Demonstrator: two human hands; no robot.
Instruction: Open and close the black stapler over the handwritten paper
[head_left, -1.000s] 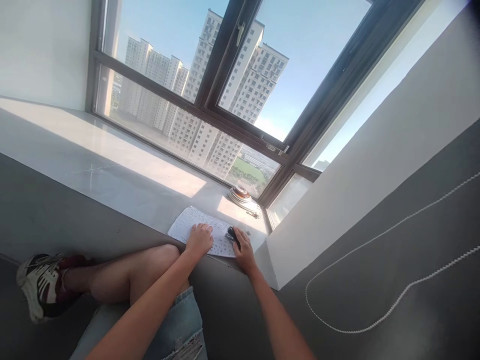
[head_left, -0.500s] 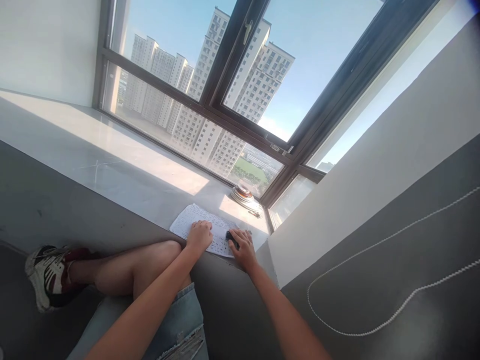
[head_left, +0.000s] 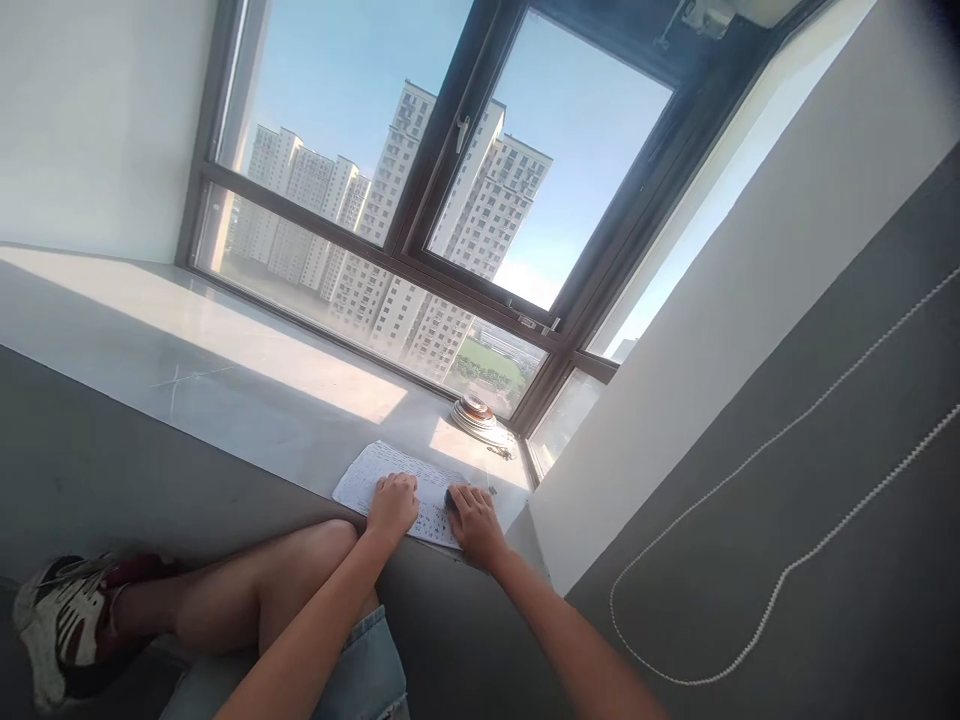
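Observation:
A sheaf of white paper (head_left: pixel 367 472) covered with rows of dark writing lies on the windowsill, near its front edge. My left hand (head_left: pixel 394 503) rests on its middle with the fingers curled in; nothing shows in them. Over the right part of the paper, my right hand (head_left: pixel 476 522) is closed around a small black rounded object (head_left: pixel 451 500). Most of that object is hidden under the fingers, and I cannot make out its exact kind.
Behind the paper, a brown-and-white coiled round item (head_left: pixel 476 415) stands on the sill (head_left: pixel 247 425) by the window frame. Small dark bits (head_left: pixel 501 452) lie beside it. A white beaded cord (head_left: pixel 780 575) hangs along the right wall. My bent knee (head_left: pixel 330 545) is below the sill.
The view has tilted up, so the window buildings and my hands sit lower in the picture. My right hand now covers more of the black object. My left hand stays on the paper.

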